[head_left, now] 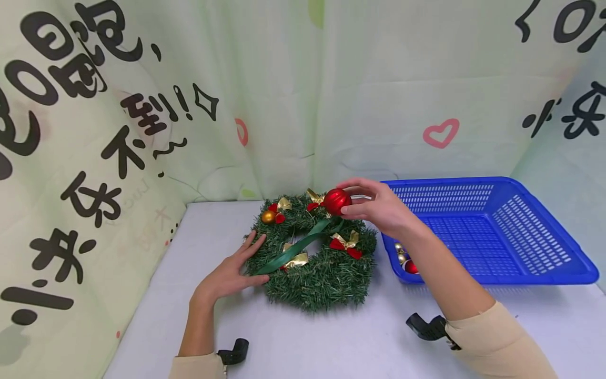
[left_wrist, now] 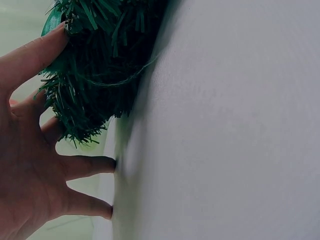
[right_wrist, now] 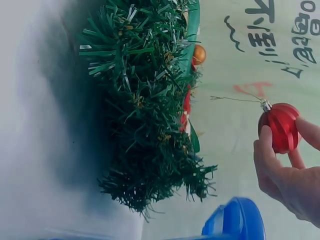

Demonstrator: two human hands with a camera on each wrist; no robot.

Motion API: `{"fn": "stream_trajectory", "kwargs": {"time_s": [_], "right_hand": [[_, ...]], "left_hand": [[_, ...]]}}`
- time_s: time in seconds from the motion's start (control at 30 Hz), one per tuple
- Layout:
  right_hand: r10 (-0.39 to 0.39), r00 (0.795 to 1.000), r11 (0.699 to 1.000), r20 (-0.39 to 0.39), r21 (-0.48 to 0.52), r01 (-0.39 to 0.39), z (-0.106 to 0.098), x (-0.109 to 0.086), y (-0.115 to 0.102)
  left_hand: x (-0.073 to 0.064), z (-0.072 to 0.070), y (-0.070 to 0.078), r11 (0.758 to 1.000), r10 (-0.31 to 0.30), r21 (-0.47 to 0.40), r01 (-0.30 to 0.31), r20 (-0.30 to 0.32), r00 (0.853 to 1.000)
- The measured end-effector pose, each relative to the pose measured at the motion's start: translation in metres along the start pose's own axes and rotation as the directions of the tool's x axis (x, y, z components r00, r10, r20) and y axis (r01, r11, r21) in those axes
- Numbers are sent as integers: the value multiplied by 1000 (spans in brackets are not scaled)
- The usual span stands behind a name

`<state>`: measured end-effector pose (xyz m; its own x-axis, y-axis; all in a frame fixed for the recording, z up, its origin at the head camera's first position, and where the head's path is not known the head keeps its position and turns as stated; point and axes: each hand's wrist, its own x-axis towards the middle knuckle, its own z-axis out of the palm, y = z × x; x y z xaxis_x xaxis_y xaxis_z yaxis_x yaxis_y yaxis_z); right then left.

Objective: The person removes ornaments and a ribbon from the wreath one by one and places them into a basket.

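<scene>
A green pine wreath (head_left: pixel 317 289) lies on the white table, dressed with a green ribbon (head_left: pixel 291 253), several red and gold bows (head_left: pixel 347 243) and a small gold ball (head_left: pixel 268 217). My left hand (head_left: pixel 232 272) rests at its left side with the fingers spread. In the left wrist view the thumb (left_wrist: pixel 37 57) touches the greenery, and two fingertips reach the tabletop. Between thumb and fingers my right hand (head_left: pixel 379 208) pinches a ribbed red Christmas ball (head_left: pixel 336 201) over the wreath's back edge. From the ball's silver cap a thin hanging loop (right_wrist: pixel 240 99) sticks out in the right wrist view.
A blue plastic basket (head_left: pixel 445 182) stands right of the wreath, close to the right forearm. Small gold balls (head_left: pixel 400 255) and a red ornament (head_left: pixel 411 267) are in its near left corner. Printed curtains (head_left: pixel 379 105) hang behind and on both sides.
</scene>
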<state>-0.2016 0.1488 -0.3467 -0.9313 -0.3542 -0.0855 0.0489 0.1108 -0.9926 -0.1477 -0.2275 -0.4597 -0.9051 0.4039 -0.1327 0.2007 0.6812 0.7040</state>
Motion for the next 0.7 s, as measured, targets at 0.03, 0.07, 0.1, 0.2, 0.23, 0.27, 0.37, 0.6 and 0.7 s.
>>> {"fn": "stream_trajectory", "kwargs": {"time_s": [0.03,0.07,0.1,0.2,0.23,0.27,0.37,0.6,0.7], "right_hand": [[-1,1000,1000,-3,5,1,-2,-2,0],[-4,1000,1000,-6,14,4,-3,-4,1],[-5,1000,1000,-10,23,5,-4,-6,1],[-10,1000,999,-16,41,11,-9,-13,3],[-11,1000,999,-20,45,12,-10,-15,3],[-11,1000,999,-24,43,12,-11,-17,4],[-14,999,999,-36,46,16,-14,-25,5],[3,998,994,-67,106,4,-23,-41,8],[-4,997,991,-81,130,14,-27,-45,11]], "left_hand": [[0,0,0,1000,0,-2,0,0,1000],[0,0,0,1000,-1,-3,1,1,1000],[0,0,0,1000,-1,-6,1,2,1000],[1,1,1,1000,0,-8,0,4,1000],[1,1,1,1000,1,-8,-1,4,1000],[1,1,1,1000,1,-8,-1,4,1000],[1,1,1,1000,1,-8,-1,4,1000],[1,1,2,1000,-5,-2,5,11,1000],[0,1,2,1000,-8,2,8,7,1000]]}}
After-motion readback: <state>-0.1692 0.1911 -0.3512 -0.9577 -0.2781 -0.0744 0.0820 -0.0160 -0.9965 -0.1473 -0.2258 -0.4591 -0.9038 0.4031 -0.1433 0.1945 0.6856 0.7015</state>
